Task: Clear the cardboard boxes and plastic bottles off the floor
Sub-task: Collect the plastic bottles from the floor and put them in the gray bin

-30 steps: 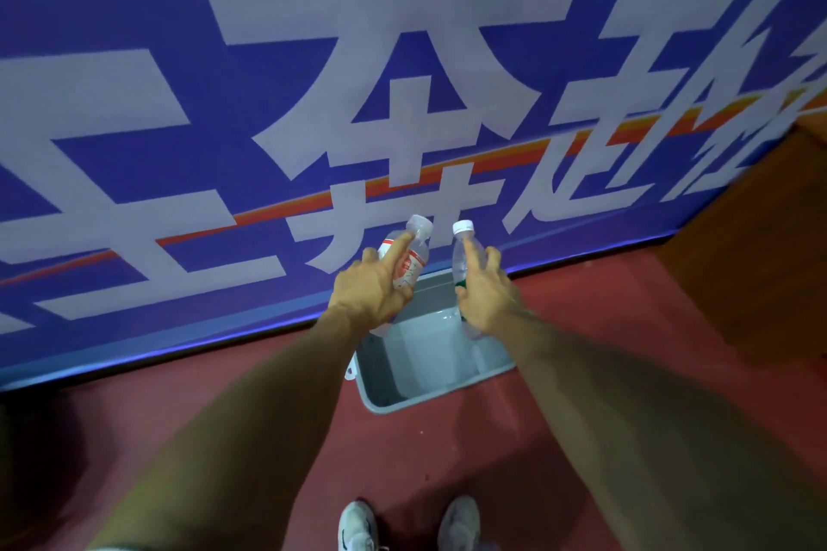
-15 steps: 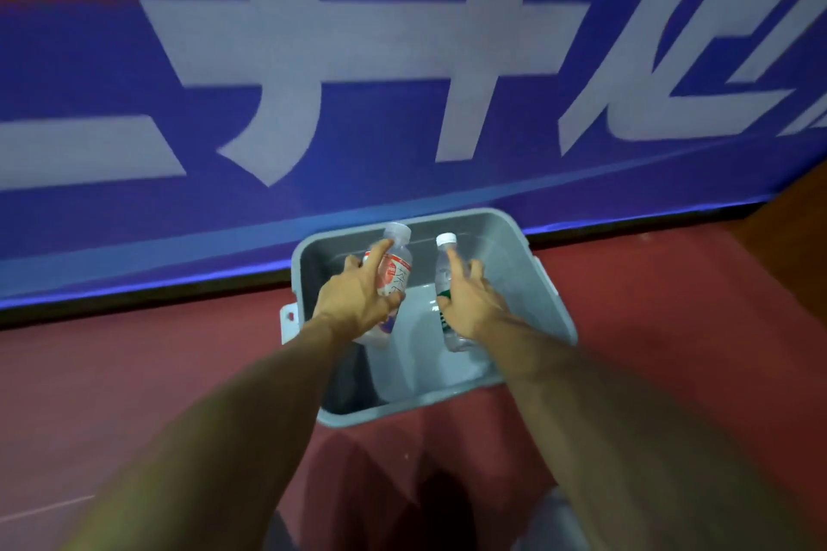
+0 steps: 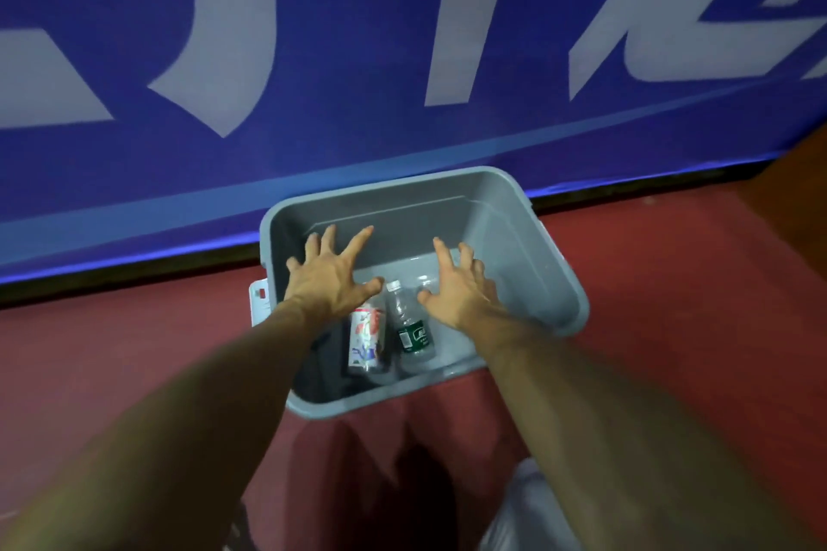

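Two clear plastic bottles lie side by side inside a grey plastic bin (image 3: pixel 555 277) on the red floor. The left bottle (image 3: pixel 366 338) has a red, white and blue label. The right bottle (image 3: pixel 409 329) has a green label and a white cap. My left hand (image 3: pixel 331 277) hovers over the bin above the left bottle, fingers spread and holding nothing. My right hand (image 3: pixel 458 289) hovers just right of the green-label bottle, fingers also spread and empty.
The bin stands against a tall blue banner wall (image 3: pixel 402 58) with large white characters. Red floor (image 3: pixel 671 304) spreads on both sides of the bin. A white tab (image 3: pixel 258 302) sticks out at the bin's left side.
Both hands let go of their bottles, which dropped into the bin. The fingers have spread wide. The view has come closer to the bin.
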